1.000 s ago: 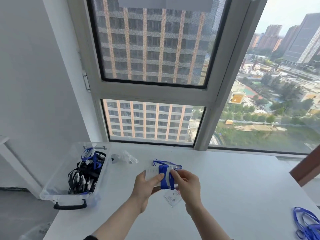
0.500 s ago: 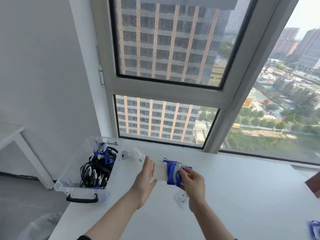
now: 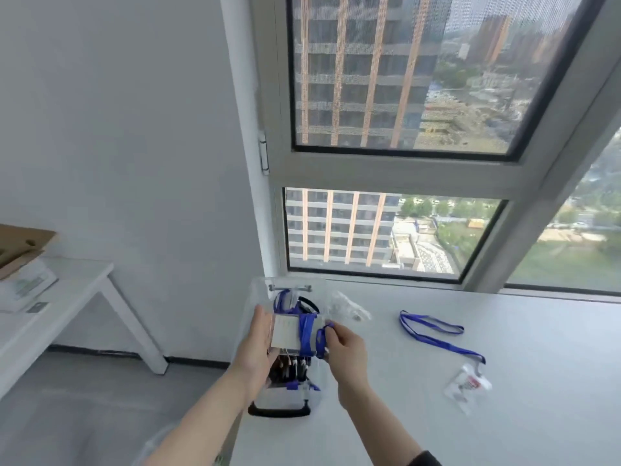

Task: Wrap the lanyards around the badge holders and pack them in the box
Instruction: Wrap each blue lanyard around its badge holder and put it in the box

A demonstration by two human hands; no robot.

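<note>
A: The left hand (image 3: 258, 344) is gripping the badge holder (image 3: 285, 334) by its left edge, thumb on the front face, holding it directly above the box (image 3: 292, 396).

B: And the right hand (image 3: 346, 348) is pinching the tail of the blue lanyard (image 3: 306, 331), which is lying in several turns around the holder's right half.

A: For me the wrap is looking close to finished, so the job now is securing that tail. Tucking it under a turn while the left hand is holding the card flat should stop the coils springing loose.

B: Agreed, with tension on the strap all the way down. Slack here is risking the whole bundle unravelling in the drop.

A: The box is sitting at the left edge of the table (image 3: 504, 415), black handle facing the person, and it is already carrying a pile of wrapped bundles.

B: Room inside is looking tight. Blur is stopping me from telling where the pile is lowest.

A: A crumpled clear bag (image 3: 346, 307) is lying just right of the box's far corner. Further right, well apart, a loose lanyard (image 3: 433, 334) is waiting with a second badge holder (image 3: 467, 386).

B: Left of the box there is only the drop to the floor, so any fumble should be going rightward, over the table.
</note>
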